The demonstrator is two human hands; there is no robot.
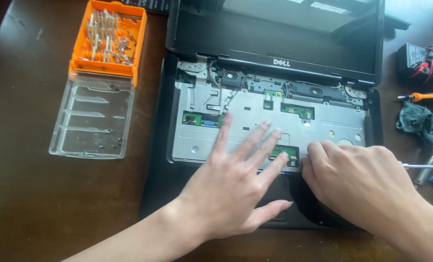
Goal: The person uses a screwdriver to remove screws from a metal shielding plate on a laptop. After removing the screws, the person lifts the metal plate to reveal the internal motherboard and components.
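Left hand [236, 179] lies flat, fingers spread, steadying the opened laptop [270, 116]; right hand [357, 182] curls beside it, fingertips pressed at a small green board [284, 154], grip hidden; orange bit case [108, 39] sits far left.

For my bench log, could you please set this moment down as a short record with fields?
Left hand: left hand flat with fingers spread on the laptop, over its bare metal deck; no grip on anything.
Right hand: right hand curled, fingertips pressed at the front edge of the metal deck.
Laptop state: lid open, keyboard absent, small green boards showing.
Left of laptop: orange bit case with its clear lid folded open.
Right of laptop: orange-handled screwdriver, dark cloth.
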